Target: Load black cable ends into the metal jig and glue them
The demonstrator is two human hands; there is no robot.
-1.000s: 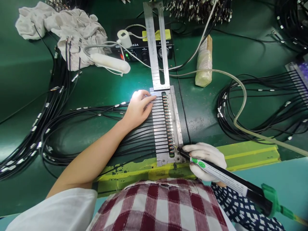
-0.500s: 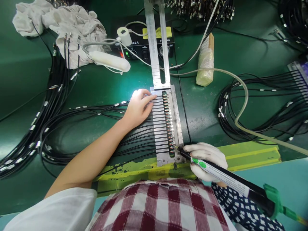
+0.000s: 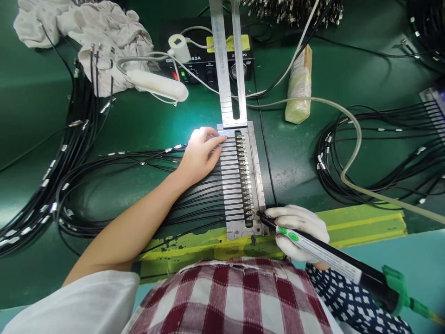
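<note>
My left hand (image 3: 200, 154) lies flat with fingers stretched on the far end of a slotted metal jig (image 3: 232, 185), pressing on the black cables (image 3: 194, 199) laid in its slots. My gloved right hand (image 3: 299, 227) is closed around a pen-like dispenser tool (image 3: 323, 254) with green buttons. The tool's black tip touches the nearest cable connector in the row of connectors (image 3: 244, 176) along the jig's right side.
A control box (image 3: 208, 65) with lit lamps stands behind the jig, with a long metal bar (image 3: 227, 65) over it. A crumpled cloth (image 3: 86, 41) lies at the far left. A wrapped block (image 3: 299, 88) and a pale hose (image 3: 351, 153) are to the right. Cable bundles (image 3: 52, 176) spread on both sides.
The tool tip has crept slightly up the connector row. The view has shifted a little; my left hand stays in place on the jig.
</note>
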